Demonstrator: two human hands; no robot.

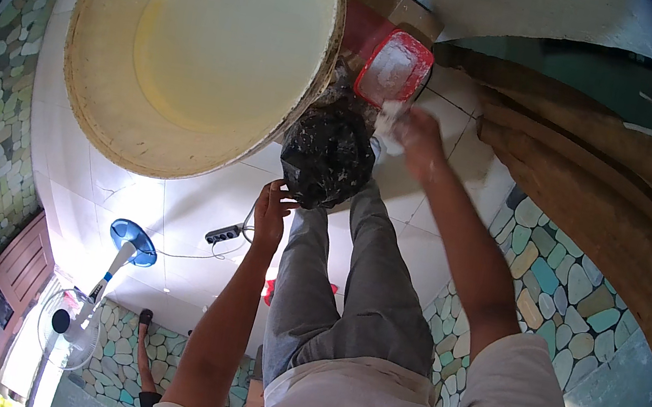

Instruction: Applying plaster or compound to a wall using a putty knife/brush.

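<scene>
A large cream tub (93,68) holds cloudy liquid at the upper left. Beside it, below my chest, is a crumpled black plastic bag (326,156) flecked with white. My left hand (272,211) has its fingers apart, touching the bag's lower left edge. My right hand (418,137), blurred, is closed on a crumpled white item (391,121), too smeared to name exactly, just below a red container (394,67) with white powder in it.
A brown draped sheet (586,158) is at the right. Behind me are a fan (72,324), a power strip (223,234) with cables, and a wooden door (2,282). Another person's limb (143,353) shows at the lower left.
</scene>
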